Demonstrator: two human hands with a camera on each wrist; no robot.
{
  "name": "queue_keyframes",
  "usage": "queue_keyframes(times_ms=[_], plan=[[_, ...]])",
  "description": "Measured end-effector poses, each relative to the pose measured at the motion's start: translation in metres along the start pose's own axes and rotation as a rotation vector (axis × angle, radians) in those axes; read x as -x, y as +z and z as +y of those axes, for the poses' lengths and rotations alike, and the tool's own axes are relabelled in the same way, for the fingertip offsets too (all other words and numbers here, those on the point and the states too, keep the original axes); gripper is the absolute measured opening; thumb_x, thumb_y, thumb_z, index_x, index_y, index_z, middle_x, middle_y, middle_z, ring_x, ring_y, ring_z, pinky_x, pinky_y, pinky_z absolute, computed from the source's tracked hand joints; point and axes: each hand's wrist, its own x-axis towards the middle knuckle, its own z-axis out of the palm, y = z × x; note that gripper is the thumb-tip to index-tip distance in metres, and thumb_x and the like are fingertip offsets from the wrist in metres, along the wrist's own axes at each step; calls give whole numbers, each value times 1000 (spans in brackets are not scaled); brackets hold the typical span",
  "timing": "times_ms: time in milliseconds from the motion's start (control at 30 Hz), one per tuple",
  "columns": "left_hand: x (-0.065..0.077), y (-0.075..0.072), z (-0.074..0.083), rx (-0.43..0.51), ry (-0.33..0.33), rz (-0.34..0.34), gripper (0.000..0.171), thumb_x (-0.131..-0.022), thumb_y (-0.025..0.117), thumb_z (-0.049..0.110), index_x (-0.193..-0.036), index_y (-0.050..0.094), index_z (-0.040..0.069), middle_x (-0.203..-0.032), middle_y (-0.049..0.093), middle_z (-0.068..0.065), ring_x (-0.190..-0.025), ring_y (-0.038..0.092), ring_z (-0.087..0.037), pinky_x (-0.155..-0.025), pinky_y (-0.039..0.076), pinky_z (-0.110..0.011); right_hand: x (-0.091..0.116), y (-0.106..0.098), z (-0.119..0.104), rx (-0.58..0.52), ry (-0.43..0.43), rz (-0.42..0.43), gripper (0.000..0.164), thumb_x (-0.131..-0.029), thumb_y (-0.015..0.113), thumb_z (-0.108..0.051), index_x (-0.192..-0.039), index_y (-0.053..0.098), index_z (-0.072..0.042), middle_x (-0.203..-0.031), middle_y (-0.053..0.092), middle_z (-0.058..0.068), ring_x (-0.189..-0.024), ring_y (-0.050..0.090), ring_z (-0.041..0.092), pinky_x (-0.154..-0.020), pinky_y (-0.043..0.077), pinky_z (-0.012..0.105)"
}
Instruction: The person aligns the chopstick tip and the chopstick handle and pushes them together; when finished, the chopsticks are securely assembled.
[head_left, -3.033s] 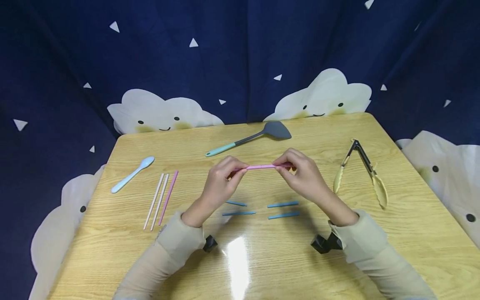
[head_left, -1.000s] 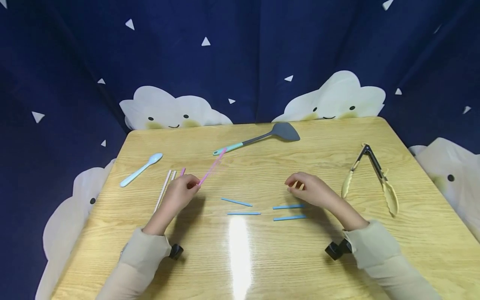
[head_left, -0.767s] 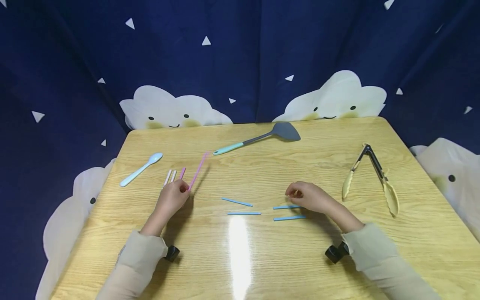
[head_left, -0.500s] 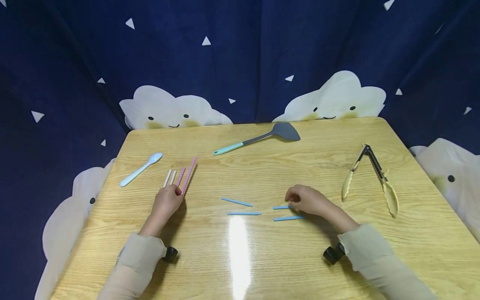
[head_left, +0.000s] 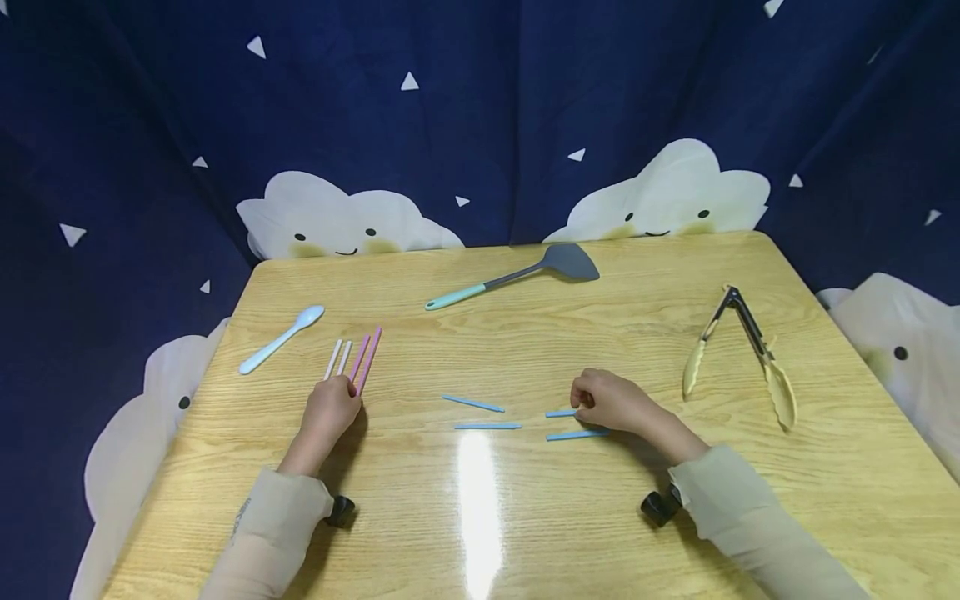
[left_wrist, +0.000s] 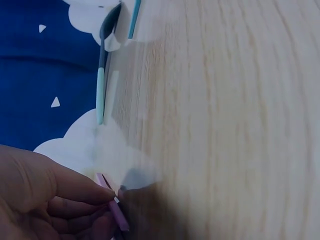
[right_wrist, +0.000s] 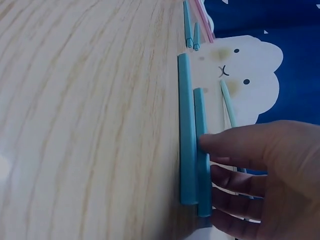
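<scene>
On the left, my left hand (head_left: 328,414) pinches the lower end of a pink chopstick (head_left: 371,357), which lies close beside a second pink chopstick (head_left: 360,356). Two white chopsticks (head_left: 344,358) lie left of these, their lower parts hidden by the hand. My right hand (head_left: 617,405) has thumb and fingers around a short blue chopstick half (right_wrist: 201,117). A second blue half (right_wrist: 185,125) lies parallel to it, nearer me. Two more blue halves, an upper one (head_left: 472,403) and a lower one (head_left: 487,427), lie mid-table between the hands.
A light blue spoon (head_left: 281,340) lies at the far left of the wooden table (head_left: 420,517). A grey spatula with a mint handle (head_left: 457,297) rests near the back edge. Spread tongs (head_left: 738,342) lie at the right. A dark blue curtain (head_left: 480,100) hangs behind.
The pink chopstick, earlier held between both hands, has moved left and down beside the other pink one. My right hand has moved down to a blue half.
</scene>
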Motion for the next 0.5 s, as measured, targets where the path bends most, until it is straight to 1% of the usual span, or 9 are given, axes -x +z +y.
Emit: queue_keyframes(times_ms=[133, 267, 367, 433, 500], plan=[[0, 2, -1, -19, 3, 17, 7, -72, 54, -2, -74, 60, -6, -71, 61, -18, -59, 54, -27, -53, 45, -38, 0, 1, 0, 32, -3, 9, 13, -77, 68, -9, -75, 56, -13, -73, 44, -2, -65, 39, 12, -55, 36, 25], [1, 5, -1, -59, 38, 67, 6, -72, 54, -3, -70, 59, -5, -68, 60, -19, -56, 54, -31, -51, 44, -42, 0, 1, -1, 54, 6, 28, 12, -79, 66, -10, -75, 56, -14, -72, 44, -3, -64, 39, 12, -54, 35, 24], [1, 6, -2, -81, 60, 97, 7, -72, 53, -4, -67, 58, -5, -65, 59, -20, -54, 54, -32, -50, 43, -44, 0, -2, -2, 52, 24, 52, 10, -80, 65, -10, -76, 57, -13, -72, 47, -4, -64, 41, 11, -54, 36, 25], [1, 6, -1, -90, 70, 98, 9, -73, 53, -4, -65, 57, -5, -64, 58, -20, -53, 53, -31, -49, 43, -44, -1, -5, -3, 34, 43, 66, 8, -81, 64, -11, -78, 57, -13, -72, 50, -4, -63, 44, 11, -54, 38, 25], [2, 5, 0, -98, 69, 85, 10, -74, 52, -4, -64, 56, -5, -63, 57, -19, -51, 51, -30, -48, 42, -44, -1, -9, -4, 15, 51, 76, 6, -82, 63, -11, -80, 58, -12, -71, 52, -5, -62, 45, 10, -54, 39, 26]])
